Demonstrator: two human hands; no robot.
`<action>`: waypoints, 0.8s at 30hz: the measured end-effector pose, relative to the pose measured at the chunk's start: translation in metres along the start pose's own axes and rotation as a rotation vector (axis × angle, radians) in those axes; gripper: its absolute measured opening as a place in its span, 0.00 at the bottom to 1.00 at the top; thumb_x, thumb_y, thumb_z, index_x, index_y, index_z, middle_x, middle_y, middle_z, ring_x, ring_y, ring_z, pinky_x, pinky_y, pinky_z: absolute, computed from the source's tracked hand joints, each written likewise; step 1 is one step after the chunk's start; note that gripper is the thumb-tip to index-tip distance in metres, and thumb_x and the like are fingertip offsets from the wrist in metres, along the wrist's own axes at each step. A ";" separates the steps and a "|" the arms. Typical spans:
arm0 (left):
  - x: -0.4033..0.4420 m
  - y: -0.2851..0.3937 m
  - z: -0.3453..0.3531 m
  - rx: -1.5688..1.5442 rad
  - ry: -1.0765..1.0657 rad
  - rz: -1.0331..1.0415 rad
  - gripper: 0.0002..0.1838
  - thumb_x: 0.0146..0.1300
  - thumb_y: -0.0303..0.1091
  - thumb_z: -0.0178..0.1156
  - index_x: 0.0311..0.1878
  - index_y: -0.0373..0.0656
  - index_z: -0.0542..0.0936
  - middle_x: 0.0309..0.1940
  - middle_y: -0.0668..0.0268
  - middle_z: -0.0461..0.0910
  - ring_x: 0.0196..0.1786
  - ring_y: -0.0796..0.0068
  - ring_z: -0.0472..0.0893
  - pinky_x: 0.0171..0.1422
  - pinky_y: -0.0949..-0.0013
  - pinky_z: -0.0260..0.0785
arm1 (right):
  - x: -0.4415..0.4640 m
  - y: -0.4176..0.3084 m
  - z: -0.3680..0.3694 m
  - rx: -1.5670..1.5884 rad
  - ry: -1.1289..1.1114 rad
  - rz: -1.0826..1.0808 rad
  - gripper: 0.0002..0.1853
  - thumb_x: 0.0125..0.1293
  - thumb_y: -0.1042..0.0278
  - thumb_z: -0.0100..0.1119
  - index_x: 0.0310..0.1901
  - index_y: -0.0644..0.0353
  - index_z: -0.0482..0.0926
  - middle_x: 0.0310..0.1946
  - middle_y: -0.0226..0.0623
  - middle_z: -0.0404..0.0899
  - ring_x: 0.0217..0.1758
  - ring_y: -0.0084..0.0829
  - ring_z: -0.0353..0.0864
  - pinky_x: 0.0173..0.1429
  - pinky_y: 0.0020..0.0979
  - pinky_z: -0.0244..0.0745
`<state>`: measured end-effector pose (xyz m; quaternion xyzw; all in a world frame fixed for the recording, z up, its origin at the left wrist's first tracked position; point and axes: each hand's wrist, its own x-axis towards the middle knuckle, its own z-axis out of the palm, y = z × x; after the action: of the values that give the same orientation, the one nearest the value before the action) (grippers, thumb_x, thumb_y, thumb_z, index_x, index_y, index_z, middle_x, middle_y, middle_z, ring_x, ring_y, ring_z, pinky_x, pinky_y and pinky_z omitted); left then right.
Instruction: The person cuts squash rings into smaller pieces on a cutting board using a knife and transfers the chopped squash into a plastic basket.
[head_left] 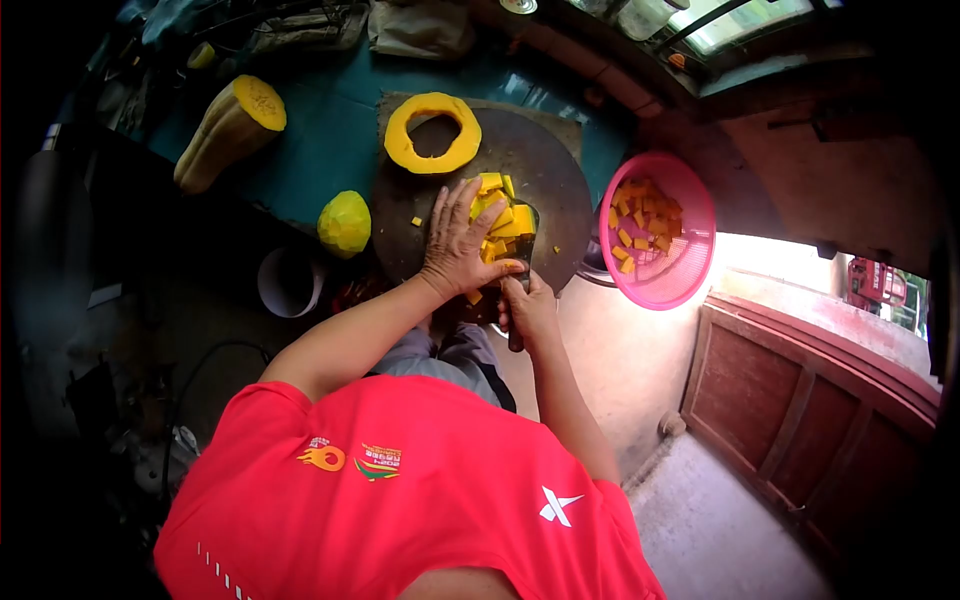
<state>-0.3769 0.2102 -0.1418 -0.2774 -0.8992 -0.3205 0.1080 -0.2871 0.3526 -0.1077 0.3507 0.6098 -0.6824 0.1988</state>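
Note:
Yellow pumpkin pieces point(513, 221) lie heaped on a dark round chopping board point(558, 190). My left hand point(458, 240) rests spread at the left side of the heap, its fingers apart over the pieces and its thumb near the knife. With my right hand point(530, 307) I grip the handle of a knife point(524, 255), whose dark blade lies against the right side of the pieces, partly hidden by them. A hollow pumpkin ring point(464, 148) lies at the back of the board. Small bits of pumpkin are scattered on the board.
A pink basket point(707, 235) with pumpkin chunks point(640, 222) is right of the board. On the teal table point(310, 120) lie a cut long pumpkin point(222, 135) and a peeled yellow-green piece point(344, 224) near the edge. A white bucket point(290, 283) stands lower left.

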 end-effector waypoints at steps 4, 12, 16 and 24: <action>0.002 0.003 0.001 -0.041 0.049 -0.061 0.40 0.51 0.62 0.68 0.65 0.54 0.72 0.69 0.53 0.62 0.70 0.47 0.63 0.76 0.41 0.48 | 0.002 0.007 0.025 0.072 -0.022 -0.007 0.08 0.71 0.63 0.56 0.38 0.57 0.71 0.19 0.29 0.73 0.14 0.21 0.71 0.17 0.25 0.68; 0.002 -0.005 0.005 -0.231 0.137 -0.122 0.32 0.50 0.42 0.73 0.61 0.54 0.77 0.66 0.56 0.66 0.67 0.50 0.67 0.75 0.50 0.55 | 0.009 0.000 0.035 0.058 -0.081 -0.052 0.06 0.69 0.67 0.55 0.41 0.58 0.72 0.19 0.30 0.73 0.13 0.21 0.70 0.16 0.25 0.67; 0.010 0.004 0.001 -0.279 0.142 -0.103 0.31 0.48 0.39 0.74 0.60 0.54 0.79 0.65 0.56 0.67 0.66 0.50 0.68 0.73 0.53 0.58 | 0.006 0.000 0.029 0.115 -0.101 -0.086 0.06 0.69 0.68 0.56 0.41 0.60 0.71 0.18 0.30 0.73 0.13 0.21 0.70 0.16 0.26 0.67; 0.070 0.068 0.025 -0.368 0.052 0.092 0.32 0.47 0.35 0.75 0.59 0.53 0.80 0.66 0.56 0.67 0.66 0.51 0.69 0.71 0.56 0.62 | -0.014 -0.023 -0.027 0.405 0.039 -0.120 0.06 0.69 0.69 0.56 0.40 0.59 0.70 0.18 0.29 0.71 0.12 0.20 0.68 0.16 0.24 0.66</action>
<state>-0.3959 0.3001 -0.1001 -0.3249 -0.8087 -0.4815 0.0929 -0.2874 0.3806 -0.0825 0.3596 0.4836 -0.7948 0.0716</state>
